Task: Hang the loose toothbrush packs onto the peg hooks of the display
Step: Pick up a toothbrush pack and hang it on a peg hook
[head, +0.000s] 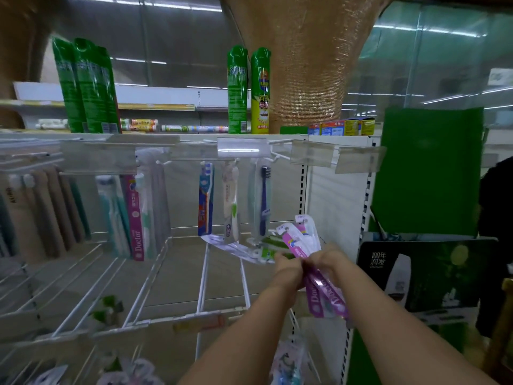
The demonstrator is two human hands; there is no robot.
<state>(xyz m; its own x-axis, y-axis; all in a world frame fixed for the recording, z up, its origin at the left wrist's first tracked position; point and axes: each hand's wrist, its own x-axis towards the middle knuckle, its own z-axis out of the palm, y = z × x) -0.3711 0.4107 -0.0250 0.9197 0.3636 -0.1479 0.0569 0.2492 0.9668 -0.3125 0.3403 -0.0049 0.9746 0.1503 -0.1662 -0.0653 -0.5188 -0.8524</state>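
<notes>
Both my hands meet in front of the display and grip a bunch of pink "Doctor" toothbrush packs (301,240), heads pointing up and to the right. My left hand (287,266) curls round their middle from the left; my right hand (329,262) grips them from the right. Just behind lie loose green-and-white packs (266,250) on the wire shelf (204,276). Above, three packs hang on peg hooks: a blue-red one (206,200), a white one (231,201), a dark-blue brush (263,201). Bare peg hooks (280,154) stick out to the upper right.
More hung toothbrush packs (136,215) fill the left side. Clear price-tag holders (241,148) front the hooks. Green spray cans (248,90) stand on the top shelf. A green panel (427,170) and a dark product poster (427,276) close off the right. Lower packs (130,370) hang below.
</notes>
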